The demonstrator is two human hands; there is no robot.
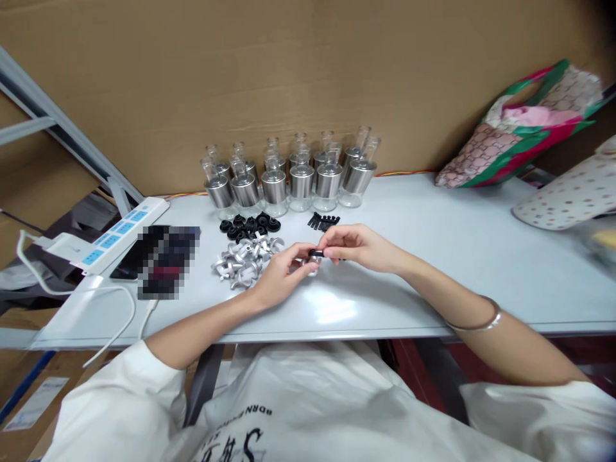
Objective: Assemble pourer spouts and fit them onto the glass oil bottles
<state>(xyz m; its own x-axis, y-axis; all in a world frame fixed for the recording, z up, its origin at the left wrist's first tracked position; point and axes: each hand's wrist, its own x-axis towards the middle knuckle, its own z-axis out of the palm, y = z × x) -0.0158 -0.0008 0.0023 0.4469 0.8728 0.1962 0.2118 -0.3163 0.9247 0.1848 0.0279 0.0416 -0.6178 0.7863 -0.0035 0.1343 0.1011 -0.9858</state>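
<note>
- Close to me, over the table (462,256), my left hand (279,276) is curled in small, with a shiny silver piece (312,264) in its fingers, I think to keep it steady.
- My right hand (366,247) pinches a little black bit (316,253) right against it. Both hands meet, likely because such tiny things slip easily.
- Beside my left hand sits a heap of silver parts (245,262), near enough to grab without a stretch.
- Just behind that heap, round black parts (250,226) have their own pile, maybe so the kinds don't get mixed up.
- Thin black bits (323,222) lie past my fingers, close to my right hand. I can't tell if they are joined.
- Farthest back, glass and metal bottles (301,179) stand up in rows by the cardboard (298,70), perhaps so my arms won't bump them.
</note>
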